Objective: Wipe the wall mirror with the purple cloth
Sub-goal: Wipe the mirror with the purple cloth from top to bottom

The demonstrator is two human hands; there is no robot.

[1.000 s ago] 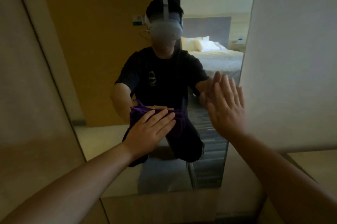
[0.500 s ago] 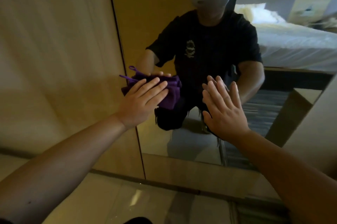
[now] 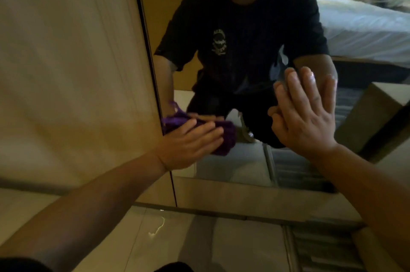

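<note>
Against the wall mirror (image 3: 255, 161), the left hand (image 3: 188, 145) presses the purple cloth (image 3: 224, 138).

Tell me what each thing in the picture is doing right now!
Purple cloth: bunched up, pressed on the glass under the left hand.
Left hand: fingers laid flat over the cloth, near the mirror's left edge.
Right hand: open, fingers spread, flat against the glass, holding nothing.
Mirror: upright on the wall, showing the person and a bed.

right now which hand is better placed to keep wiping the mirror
Left. The left hand presses the cloth flat on the mirror near its left edge. The right hand lies open on the glass, without a cloth.
</note>
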